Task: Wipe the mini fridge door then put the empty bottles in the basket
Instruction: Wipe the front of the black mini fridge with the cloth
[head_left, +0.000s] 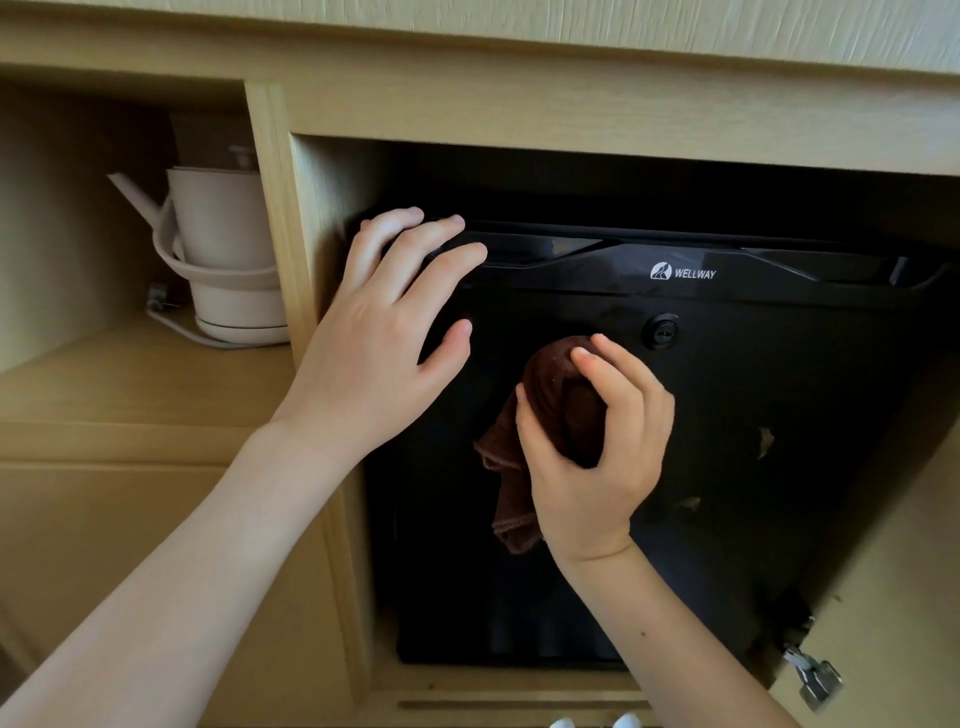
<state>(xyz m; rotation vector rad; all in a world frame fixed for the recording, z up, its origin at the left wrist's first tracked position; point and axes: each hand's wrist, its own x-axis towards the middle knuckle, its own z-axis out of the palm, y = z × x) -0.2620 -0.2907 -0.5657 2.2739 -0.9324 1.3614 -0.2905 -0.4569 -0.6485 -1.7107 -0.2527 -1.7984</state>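
The left cabinet compartment (78, 374) holds one kettle (228, 249) on its base; its contents cannot be seen. The left hand (384, 338) lies open and flat, fingers spread over the top left corner of the mini fridge door (753, 415), holding nothing. The right hand (587, 441) is closed around a bunched brown cloth (524, 441), which is pressed against the door's upper middle, just beside the lock (660, 330). Light marks (763, 441) show on the door to the right.

Risk: the loose cloth tail hanging below the grip may drag and leave streaks. The right-hand marks may be missed if the strokes stay central. No bottles or basket are in view.
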